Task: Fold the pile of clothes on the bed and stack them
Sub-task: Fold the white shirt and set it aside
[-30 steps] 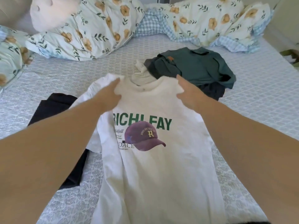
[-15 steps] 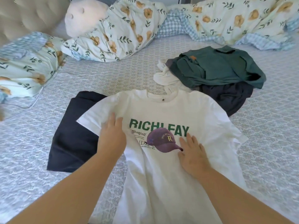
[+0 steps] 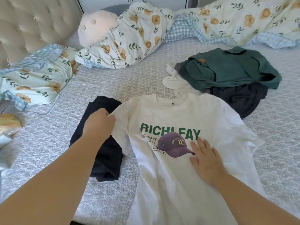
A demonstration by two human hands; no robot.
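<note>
Lying front-up on the patterned grey bed cover (image 3: 129, 82), the white cotton T-shirt with green lettering and a purple cap print (image 3: 177, 176) is pinched at its sleeve by the left hand (image 3: 99, 125), fingers curled, over a folded black garment (image 3: 103, 156) beneath that hand. The right hand (image 3: 206, 161) presses flat on the shirt's chest, fingers straight, just beside the cap print. Beyond the right hand sits the unfolded pile, a dark green top (image 3: 230, 69) over navy and white pieces.

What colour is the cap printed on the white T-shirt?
Purple, with a small yellow letter R on the printed cap; the head view shows it on the white T-shirt.
</note>
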